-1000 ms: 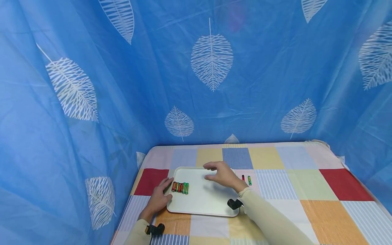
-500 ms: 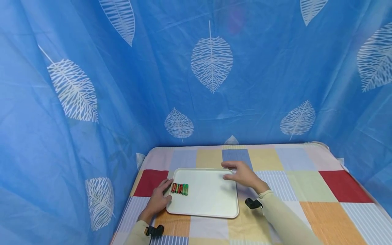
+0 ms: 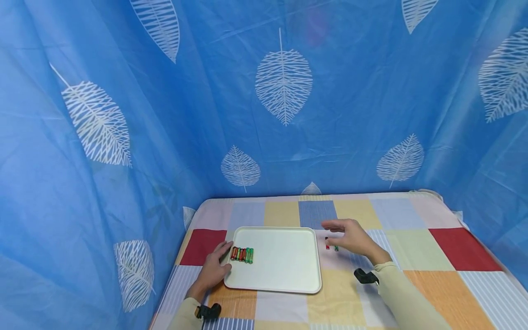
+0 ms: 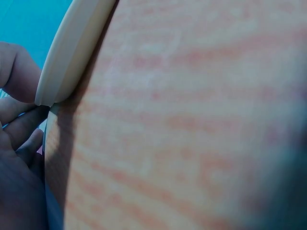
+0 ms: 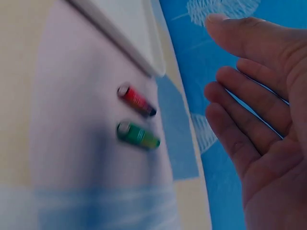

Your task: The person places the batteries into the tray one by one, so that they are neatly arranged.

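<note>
Hovering open and empty over two batteries (image 3: 331, 244), the right hand (image 3: 350, 236) could roll them away; left hand (image 3: 213, 268) steadies the tray (image 3: 280, 270), fingers relaxed.

Cream-white tray (image 3: 284, 270) sits on a patchwork cloth (image 3: 412, 256) of red, yellow, orange, lilac and blue-striped squares, and the row of batteries (image 3: 242, 253) at the tray's left runs red, orange and green. Right of the tray lie a red battery (image 5: 137, 100) and a green battery (image 5: 138, 135), both with silver caps. Behind it all hangs a bright blue curtain (image 3: 350, 114) printed with white leaf skeletons, and both sleeves (image 3: 408, 302) are pale beige.
</note>
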### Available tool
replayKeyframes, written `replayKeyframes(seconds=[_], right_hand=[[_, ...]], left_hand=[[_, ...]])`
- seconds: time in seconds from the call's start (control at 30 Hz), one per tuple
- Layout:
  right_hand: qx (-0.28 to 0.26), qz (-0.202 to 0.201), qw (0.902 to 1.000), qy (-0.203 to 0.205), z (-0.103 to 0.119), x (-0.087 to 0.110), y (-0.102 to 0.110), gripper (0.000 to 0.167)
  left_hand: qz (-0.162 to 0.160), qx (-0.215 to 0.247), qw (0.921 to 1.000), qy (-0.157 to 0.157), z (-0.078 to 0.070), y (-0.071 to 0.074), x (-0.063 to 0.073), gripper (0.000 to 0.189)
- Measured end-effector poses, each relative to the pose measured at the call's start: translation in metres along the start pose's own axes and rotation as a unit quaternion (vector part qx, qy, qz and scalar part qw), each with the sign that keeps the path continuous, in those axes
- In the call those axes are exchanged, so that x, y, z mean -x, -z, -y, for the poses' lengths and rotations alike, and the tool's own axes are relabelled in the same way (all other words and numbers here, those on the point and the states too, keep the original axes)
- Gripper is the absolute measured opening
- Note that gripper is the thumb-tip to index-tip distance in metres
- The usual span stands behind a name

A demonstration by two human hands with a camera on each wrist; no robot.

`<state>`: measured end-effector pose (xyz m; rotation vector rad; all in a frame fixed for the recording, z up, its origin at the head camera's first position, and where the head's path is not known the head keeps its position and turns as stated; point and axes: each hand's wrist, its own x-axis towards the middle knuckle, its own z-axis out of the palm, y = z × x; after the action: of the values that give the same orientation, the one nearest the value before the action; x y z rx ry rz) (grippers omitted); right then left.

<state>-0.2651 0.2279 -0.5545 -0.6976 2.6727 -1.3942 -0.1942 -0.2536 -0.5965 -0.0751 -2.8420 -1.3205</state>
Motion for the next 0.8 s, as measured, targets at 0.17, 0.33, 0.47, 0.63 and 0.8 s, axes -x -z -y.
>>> replayKeyframes(seconds=[0.17,0.33,0.47,0.63,0.8], right_hand=[[-0.003,0.001,0.9998,-0.020,-0.012,0.012,0.005,0.056],[-0.004,-0.011,0.9996,-0.025,-0.020,0.022,0.006,0.055],[0.010,-0.015,0.9994,-0.030,-0.026,0.027,0.006,0.055],[0.026,-0.020,0.9985,-0.044,-0.033,0.032,0.004,0.059],[0.025,-0.026,0.9979,-0.053,-0.039,0.033,0.001,0.060]], left_hand=[[0.002,-0.001,0.9999,0.012,0.001,-0.002,0.000,0.076],[0.002,-0.008,0.9998,0.017,0.001,-0.001,0.000,0.076],[0.001,-0.011,0.9998,0.019,0.001,-0.001,0.000,0.077],[0.000,-0.011,0.9998,0.016,0.001,-0.001,0.000,0.077],[-0.001,-0.008,0.9999,0.009,0.001,-0.002,0.000,0.076]])
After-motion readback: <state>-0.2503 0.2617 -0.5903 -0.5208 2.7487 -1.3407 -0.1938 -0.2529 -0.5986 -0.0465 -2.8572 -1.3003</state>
